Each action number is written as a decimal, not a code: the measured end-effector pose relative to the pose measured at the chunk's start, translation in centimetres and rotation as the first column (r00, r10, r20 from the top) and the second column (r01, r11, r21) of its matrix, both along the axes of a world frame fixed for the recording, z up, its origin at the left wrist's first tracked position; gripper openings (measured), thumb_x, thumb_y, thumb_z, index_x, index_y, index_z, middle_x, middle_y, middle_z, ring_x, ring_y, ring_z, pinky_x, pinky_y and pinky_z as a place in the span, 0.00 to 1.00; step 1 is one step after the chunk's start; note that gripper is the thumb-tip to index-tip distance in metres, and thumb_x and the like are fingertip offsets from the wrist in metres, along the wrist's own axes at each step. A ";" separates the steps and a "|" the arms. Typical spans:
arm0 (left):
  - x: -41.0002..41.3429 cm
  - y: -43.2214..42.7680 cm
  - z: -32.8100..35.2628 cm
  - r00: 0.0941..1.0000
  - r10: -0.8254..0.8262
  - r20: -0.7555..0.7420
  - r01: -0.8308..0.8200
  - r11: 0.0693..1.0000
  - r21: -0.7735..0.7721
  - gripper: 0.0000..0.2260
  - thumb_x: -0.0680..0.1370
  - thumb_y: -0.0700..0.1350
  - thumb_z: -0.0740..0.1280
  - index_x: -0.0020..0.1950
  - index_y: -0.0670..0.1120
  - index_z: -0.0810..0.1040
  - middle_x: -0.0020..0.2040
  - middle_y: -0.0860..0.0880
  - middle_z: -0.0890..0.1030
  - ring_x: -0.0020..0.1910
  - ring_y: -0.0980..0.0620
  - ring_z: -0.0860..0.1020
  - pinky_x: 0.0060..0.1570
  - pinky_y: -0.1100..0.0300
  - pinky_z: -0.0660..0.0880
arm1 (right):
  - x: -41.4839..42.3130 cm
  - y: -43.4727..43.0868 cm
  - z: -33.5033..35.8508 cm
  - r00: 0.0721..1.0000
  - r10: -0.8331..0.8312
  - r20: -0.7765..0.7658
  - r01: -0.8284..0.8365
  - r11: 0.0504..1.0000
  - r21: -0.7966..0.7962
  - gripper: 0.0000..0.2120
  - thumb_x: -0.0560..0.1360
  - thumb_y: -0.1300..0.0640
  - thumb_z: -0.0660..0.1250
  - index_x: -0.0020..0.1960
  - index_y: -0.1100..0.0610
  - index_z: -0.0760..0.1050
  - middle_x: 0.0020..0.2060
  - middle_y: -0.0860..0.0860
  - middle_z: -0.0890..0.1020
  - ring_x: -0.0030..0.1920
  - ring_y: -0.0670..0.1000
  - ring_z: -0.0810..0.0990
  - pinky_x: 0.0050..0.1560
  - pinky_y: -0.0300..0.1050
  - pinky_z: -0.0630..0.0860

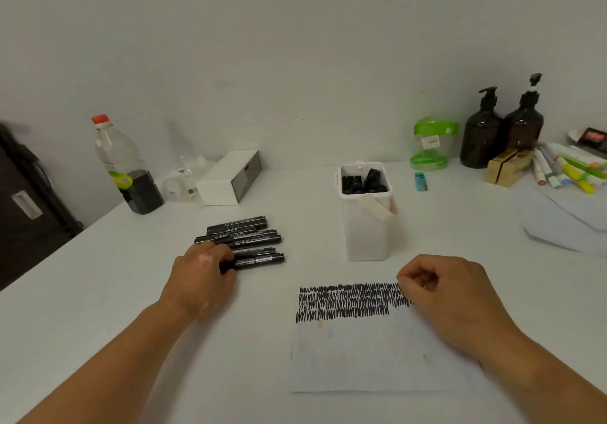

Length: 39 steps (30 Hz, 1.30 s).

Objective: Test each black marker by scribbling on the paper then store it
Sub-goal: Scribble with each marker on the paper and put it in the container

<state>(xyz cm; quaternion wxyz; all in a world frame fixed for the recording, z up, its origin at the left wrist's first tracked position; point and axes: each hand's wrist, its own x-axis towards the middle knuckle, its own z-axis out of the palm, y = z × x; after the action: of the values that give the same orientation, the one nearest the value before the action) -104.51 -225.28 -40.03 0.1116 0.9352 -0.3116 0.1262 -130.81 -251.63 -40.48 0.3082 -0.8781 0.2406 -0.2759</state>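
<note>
Take only the front marker and lift it straight up, so the others do not roll. Your left hand point(200, 272) lies over the near end of the front black marker point(259, 259) in the pile. Its fingers are hidden, so I cannot tell if they grip it. Your right hand point(440, 289) is curled with nothing in it and rests on the paper point(361, 358). The white tub point(366, 226) of tested markers stands just behind the paper.

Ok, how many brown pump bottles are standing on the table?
2. Both stand at the back right, side by side against the wall: the left pump bottle beside the green container, the right pump bottle behind the gold box. None seems hidden.
</note>
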 end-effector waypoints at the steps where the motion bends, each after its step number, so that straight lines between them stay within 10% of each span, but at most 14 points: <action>1: -0.2 0.0 0.0 1.000 -0.005 -0.001 0.005 1.000 0.010 0.09 0.75 0.48 0.70 0.55 0.50 0.81 0.50 0.51 0.80 0.51 0.46 0.76 0.52 0.50 0.74 | 0.0 0.0 0.0 1.000 -0.001 -0.001 0.001 1.000 0.006 0.10 0.70 0.56 0.74 0.32 0.45 0.81 0.31 0.36 0.82 0.37 0.39 0.79 0.41 0.29 0.72; 12: -3.3 -0.8 0.2 0.981 -0.185 -0.061 0.185 0.983 -0.012 0.09 0.78 0.43 0.67 0.57 0.49 0.82 0.51 0.51 0.81 0.51 0.48 0.78 0.54 0.52 0.75 | -0.1 0.1 0.2 1.000 -0.002 -0.001 0.002 0.999 0.047 0.09 0.70 0.56 0.74 0.33 0.45 0.82 0.31 0.36 0.82 0.36 0.40 0.80 0.41 0.29 0.73; 19: -7.3 -4.4 1.4 0.904 -0.424 -0.057 0.406 0.891 -0.202 0.07 0.77 0.43 0.69 0.55 0.50 0.81 0.46 0.58 0.77 0.44 0.59 0.75 0.47 0.71 0.69 | -0.1 0.4 0.4 0.998 0.026 0.049 -0.031 0.994 0.103 0.06 0.70 0.54 0.75 0.37 0.44 0.82 0.31 0.36 0.82 0.33 0.42 0.79 0.38 0.29 0.72; 27: -11.3 -9.3 2.0 0.792 -0.608 -0.052 0.577 0.775 -0.258 0.07 0.77 0.45 0.68 0.55 0.53 0.79 0.47 0.58 0.76 0.45 0.60 0.75 0.47 0.71 0.70 | 0.1 0.2 0.7 0.971 0.114 0.212 -0.198 0.877 0.438 0.07 0.74 0.52 0.76 0.48 0.41 0.82 0.38 0.46 0.88 0.40 0.49 0.86 0.46 0.42 0.79; 39: -12.0 -9.2 -0.2 0.686 -0.686 -0.244 0.584 0.718 -0.377 0.05 0.82 0.48 0.61 0.56 0.54 0.74 0.40 0.57 0.78 0.39 0.55 0.75 0.38 0.63 0.70 | 0.2 1.1 0.9 0.958 0.200 0.206 -0.269 0.879 0.394 0.08 0.72 0.55 0.77 0.48 0.43 0.83 0.41 0.45 0.87 0.42 0.48 0.85 0.45 0.35 0.79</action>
<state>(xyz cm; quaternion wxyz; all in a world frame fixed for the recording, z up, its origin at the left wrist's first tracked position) -116.51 -234.47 -40.23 0.3307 0.7485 -0.5720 -0.0567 -130.64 -250.52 -39.61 0.5385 -0.7893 0.1602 -0.2477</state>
